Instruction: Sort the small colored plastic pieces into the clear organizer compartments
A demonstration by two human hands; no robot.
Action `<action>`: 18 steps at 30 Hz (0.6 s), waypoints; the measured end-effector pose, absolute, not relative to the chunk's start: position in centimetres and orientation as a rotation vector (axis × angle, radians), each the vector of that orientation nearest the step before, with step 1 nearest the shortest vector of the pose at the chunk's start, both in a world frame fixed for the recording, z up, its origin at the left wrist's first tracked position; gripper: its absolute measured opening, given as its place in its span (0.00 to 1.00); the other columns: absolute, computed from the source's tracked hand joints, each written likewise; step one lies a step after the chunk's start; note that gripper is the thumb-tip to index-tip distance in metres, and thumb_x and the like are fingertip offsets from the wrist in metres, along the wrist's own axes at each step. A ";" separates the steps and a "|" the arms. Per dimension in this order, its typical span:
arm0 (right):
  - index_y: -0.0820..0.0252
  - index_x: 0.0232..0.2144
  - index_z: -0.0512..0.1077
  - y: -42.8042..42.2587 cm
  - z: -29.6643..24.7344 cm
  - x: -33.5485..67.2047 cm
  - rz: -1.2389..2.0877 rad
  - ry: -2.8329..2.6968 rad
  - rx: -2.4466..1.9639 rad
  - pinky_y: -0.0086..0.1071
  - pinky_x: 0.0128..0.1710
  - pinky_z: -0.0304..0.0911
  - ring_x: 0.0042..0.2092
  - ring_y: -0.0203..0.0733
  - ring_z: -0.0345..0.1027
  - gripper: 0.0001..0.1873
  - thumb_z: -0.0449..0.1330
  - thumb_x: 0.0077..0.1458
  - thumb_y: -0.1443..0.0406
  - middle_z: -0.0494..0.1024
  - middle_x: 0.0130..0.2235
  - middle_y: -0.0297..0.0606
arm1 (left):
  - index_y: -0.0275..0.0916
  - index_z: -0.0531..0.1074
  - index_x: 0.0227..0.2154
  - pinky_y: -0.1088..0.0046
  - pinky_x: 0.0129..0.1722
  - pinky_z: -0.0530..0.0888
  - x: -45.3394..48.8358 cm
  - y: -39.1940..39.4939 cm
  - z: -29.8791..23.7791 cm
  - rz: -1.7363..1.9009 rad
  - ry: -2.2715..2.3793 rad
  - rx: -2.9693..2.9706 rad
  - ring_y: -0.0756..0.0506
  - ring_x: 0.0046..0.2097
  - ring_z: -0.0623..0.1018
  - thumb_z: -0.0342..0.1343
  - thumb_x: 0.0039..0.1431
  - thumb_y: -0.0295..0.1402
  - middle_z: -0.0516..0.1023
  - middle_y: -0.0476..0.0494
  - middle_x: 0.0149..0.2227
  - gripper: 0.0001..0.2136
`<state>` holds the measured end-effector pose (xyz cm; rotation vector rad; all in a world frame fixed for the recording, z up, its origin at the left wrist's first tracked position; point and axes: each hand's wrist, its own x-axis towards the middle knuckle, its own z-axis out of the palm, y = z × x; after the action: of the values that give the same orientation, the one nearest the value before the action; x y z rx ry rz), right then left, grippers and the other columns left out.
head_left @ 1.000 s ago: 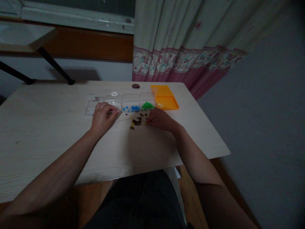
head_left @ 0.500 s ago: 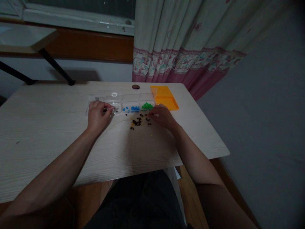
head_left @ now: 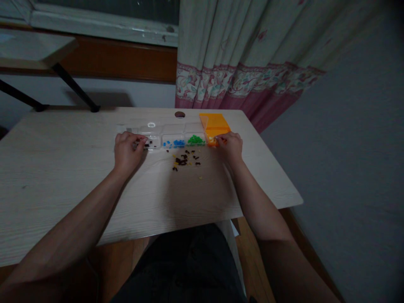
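A clear compartment box [head_left: 158,131] lies on the pale wooden table [head_left: 63,176], holding blue bits [head_left: 175,144], green bits [head_left: 195,139] and a few dark bits. My left hand [head_left: 126,150] rests at the box's left end, fingers pinched together over the compartment with dark bits. My right hand [head_left: 231,147] is curled at the front edge of the orange tray [head_left: 216,124], fingertips pinched over small yellow bits there. A loose pile of dark and yellow bits [head_left: 184,159] sits on the table between both hands.
A round cable hole [head_left: 179,114] is at the table's far edge. A patterned curtain [head_left: 240,63] hangs behind, a window sill [head_left: 101,27] to its left. A second table with black legs [head_left: 38,54] stands at far left. The table's right edge [head_left: 284,176] is near my right arm.
My right hand moved from the loose pile to the right, up to the orange tray. My left hand shifted slightly left along the clear box.
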<state>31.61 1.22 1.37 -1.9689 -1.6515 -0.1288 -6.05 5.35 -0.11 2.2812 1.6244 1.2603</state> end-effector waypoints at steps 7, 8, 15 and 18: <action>0.57 0.35 0.82 1.6 1.0 31.7 -0.165 -1.678 -1.897 0.43 0.45 0.59 0.42 0.50 0.67 0.17 0.54 0.62 0.59 0.80 0.36 0.45 | 0.40 0.78 0.39 0.54 0.53 0.65 -6.2 5.5 0.0 1.240 1.629 2.259 0.38 0.44 0.71 0.52 0.64 0.41 0.74 0.41 0.35 0.13; 0.57 0.35 0.82 1.6 0.9 31.7 -0.166 -1.683 -1.898 0.43 0.45 0.59 0.42 0.50 0.67 0.17 0.54 0.62 0.59 0.80 0.36 0.45 | 0.40 0.78 0.39 0.55 0.52 0.65 -6.2 5.5 0.0 1.239 1.635 2.266 0.38 0.44 0.71 0.51 0.64 0.41 0.74 0.41 0.35 0.13; 0.57 0.35 0.82 1.8 1.0 31.5 -0.140 -1.739 -1.876 0.42 0.47 0.60 0.41 0.48 0.68 0.17 0.54 0.62 0.59 0.81 0.36 0.43 | 0.41 0.79 0.41 0.56 0.51 0.66 -6.1 5.4 0.0 1.265 1.632 2.300 0.39 0.43 0.72 0.51 0.65 0.39 0.73 0.42 0.34 0.13; 0.57 0.36 0.82 1.7 1.3 31.1 -0.109 -1.781 -1.844 0.42 0.48 0.60 0.42 0.48 0.68 0.16 0.54 0.62 0.59 0.81 0.37 0.42 | 0.40 0.79 0.41 0.56 0.51 0.66 -5.8 5.1 0.3 1.251 1.607 2.331 0.39 0.43 0.71 0.51 0.66 0.39 0.73 0.41 0.35 0.13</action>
<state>31.14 1.68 1.26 -1.8440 -1.7809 -0.1094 -5.84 5.07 0.32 2.3310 1.6071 1.2513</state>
